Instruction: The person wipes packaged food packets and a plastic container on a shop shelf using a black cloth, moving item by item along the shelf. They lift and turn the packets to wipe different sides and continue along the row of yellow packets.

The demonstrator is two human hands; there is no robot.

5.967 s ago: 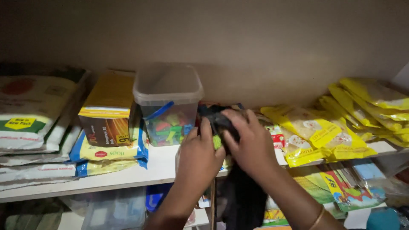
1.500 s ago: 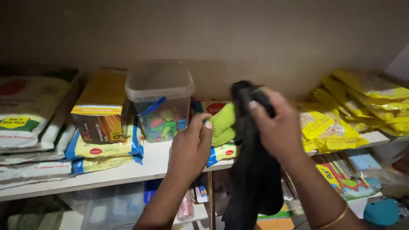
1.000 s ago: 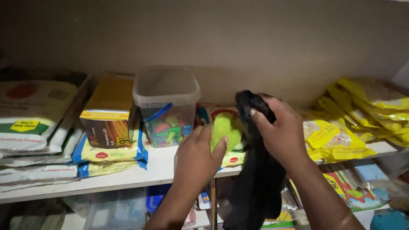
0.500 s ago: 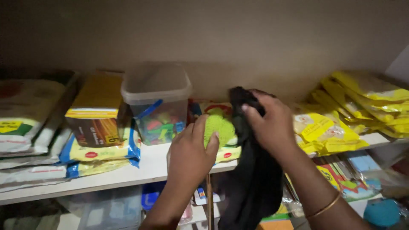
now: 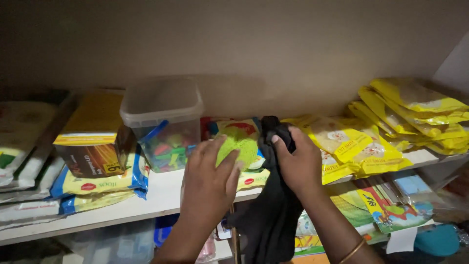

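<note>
My left hand (image 5: 209, 182) rests its fingers on a round green scrubber pad (image 5: 238, 149) that lies on a stack of yellow-and-red packets (image 5: 239, 131) on the white shelf (image 5: 161, 193). My right hand (image 5: 299, 161) grips a black cloth (image 5: 271, 215) that hangs down in front of the shelf edge, right beside the green pad. A gold bangle (image 5: 352, 251) circles my right wrist.
A clear lidded tub of coloured clips (image 5: 163, 124) stands left of the pad, next to a yellow-and-brown box (image 5: 93, 137) on blue-edged packets (image 5: 95, 183). Yellow pouches (image 5: 415, 117) pile at the right. Flat white bags (image 5: 19, 146) lie far left. Books and packets (image 5: 386, 205) fill the lower shelf.
My right hand has lowered the black cloth closer to the shelf edge, and my left hand has kept its hold on the green pad, pressing it onto the packets.
</note>
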